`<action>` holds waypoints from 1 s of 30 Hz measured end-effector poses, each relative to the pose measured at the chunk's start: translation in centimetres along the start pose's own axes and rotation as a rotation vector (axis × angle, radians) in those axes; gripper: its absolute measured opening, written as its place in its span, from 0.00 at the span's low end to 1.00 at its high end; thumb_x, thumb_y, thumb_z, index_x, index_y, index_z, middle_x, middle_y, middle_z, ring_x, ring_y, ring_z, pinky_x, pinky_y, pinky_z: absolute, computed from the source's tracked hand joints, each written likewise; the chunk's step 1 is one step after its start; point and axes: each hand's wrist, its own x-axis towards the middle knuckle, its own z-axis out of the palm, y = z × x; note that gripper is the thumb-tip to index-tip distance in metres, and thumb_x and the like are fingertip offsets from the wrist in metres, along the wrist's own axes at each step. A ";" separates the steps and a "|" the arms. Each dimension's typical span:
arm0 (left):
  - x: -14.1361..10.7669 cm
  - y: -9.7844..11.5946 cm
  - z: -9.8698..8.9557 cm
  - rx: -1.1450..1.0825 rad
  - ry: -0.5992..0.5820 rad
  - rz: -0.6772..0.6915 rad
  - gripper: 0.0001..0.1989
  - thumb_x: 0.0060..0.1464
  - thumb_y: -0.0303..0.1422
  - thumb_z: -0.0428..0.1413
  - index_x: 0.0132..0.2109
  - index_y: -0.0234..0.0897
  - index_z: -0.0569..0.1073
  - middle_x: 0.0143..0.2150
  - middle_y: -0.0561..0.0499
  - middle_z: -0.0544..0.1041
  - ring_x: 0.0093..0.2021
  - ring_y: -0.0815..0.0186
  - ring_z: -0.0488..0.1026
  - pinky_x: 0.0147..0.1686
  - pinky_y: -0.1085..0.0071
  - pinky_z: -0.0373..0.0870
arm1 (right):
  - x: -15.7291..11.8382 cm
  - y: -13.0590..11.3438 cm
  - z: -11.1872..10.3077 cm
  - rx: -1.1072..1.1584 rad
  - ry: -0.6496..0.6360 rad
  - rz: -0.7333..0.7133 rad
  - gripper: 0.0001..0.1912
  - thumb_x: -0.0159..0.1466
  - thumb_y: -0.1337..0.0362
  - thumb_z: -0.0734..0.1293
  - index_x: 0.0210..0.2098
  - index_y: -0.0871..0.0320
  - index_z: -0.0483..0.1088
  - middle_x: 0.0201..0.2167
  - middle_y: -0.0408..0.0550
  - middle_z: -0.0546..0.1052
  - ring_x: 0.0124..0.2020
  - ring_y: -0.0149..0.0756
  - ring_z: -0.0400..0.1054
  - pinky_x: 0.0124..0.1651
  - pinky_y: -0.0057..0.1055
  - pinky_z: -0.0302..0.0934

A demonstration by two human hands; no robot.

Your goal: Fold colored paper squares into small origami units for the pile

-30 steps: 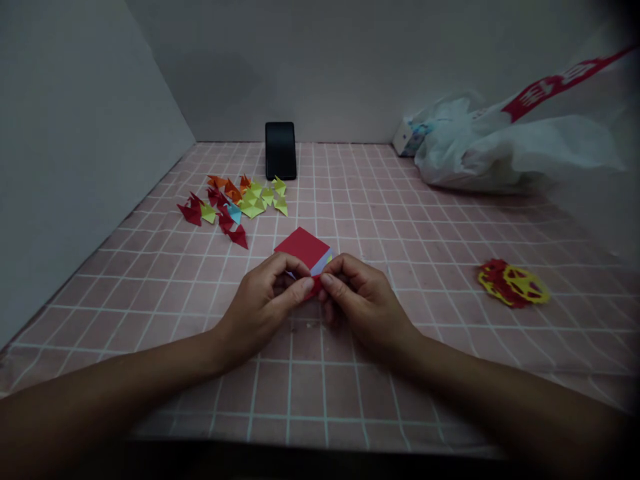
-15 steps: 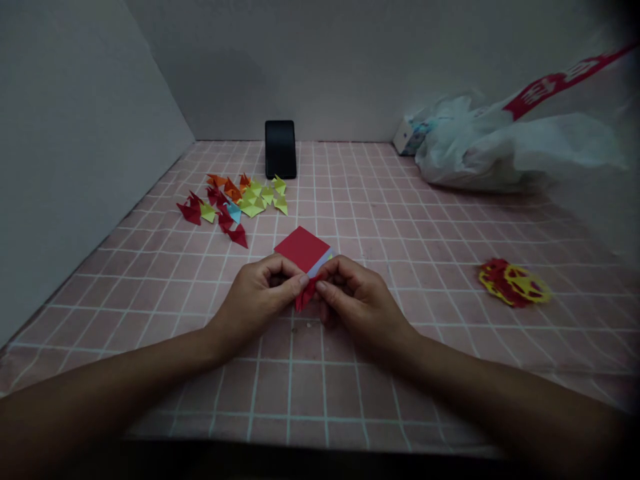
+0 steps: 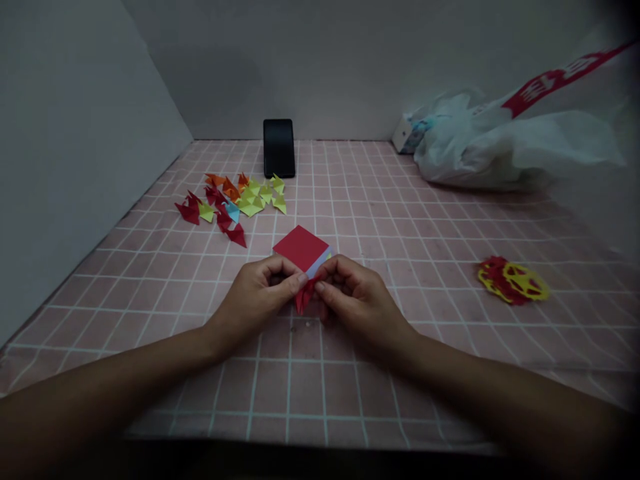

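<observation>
Between my two hands is a small folded piece of red paper, its pointed end hanging downward. My left hand pinches its left side between thumb and forefinger. On the other side my right hand grips it with thumb and fingertips, and the fingers cover much of the paper. Just beyond the hands lies a stack of square paper, red on top with paler sheets showing along its right edge. Several folded paper cranes in red, orange, yellow and blue stand grouped to the far left.
A dark phone leans upright at the back. Red and yellow cut-out discs lie to the right. A white plastic bag and a small box sit at the back right. A pink checked cloth covers the table.
Both hands keep their pinch on the red paper, whose lower tip looks slightly shifted. The whole view has moved a little; the other things stay in place.
</observation>
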 end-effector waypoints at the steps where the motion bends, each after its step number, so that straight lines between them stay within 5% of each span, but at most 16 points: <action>1: 0.0 0.0 0.0 0.003 0.002 0.000 0.09 0.55 0.35 0.57 0.30 0.34 0.74 0.28 0.52 0.73 0.31 0.68 0.69 0.34 0.71 0.64 | 0.0 0.0 0.0 0.006 -0.002 0.004 0.02 0.61 0.69 0.65 0.32 0.57 0.66 0.24 0.38 0.69 0.20 0.26 0.64 0.23 0.25 0.60; 18: -0.2 -0.5 0.3 0.030 0.004 0.038 0.09 0.57 0.35 0.57 0.31 0.34 0.74 0.28 0.53 0.74 0.29 0.68 0.69 0.32 0.73 0.66 | 0.0 -0.3 0.1 0.024 -0.018 0.050 0.03 0.61 0.67 0.65 0.31 0.57 0.66 0.22 0.38 0.69 0.19 0.26 0.63 0.22 0.25 0.59; 30: -0.1 -0.4 0.4 0.235 0.052 0.193 0.08 0.59 0.30 0.56 0.31 0.36 0.75 0.29 0.53 0.75 0.31 0.68 0.71 0.33 0.73 0.66 | -0.1 -0.3 0.1 0.051 -0.043 0.043 0.03 0.62 0.67 0.65 0.31 0.57 0.66 0.23 0.38 0.69 0.19 0.25 0.63 0.22 0.24 0.60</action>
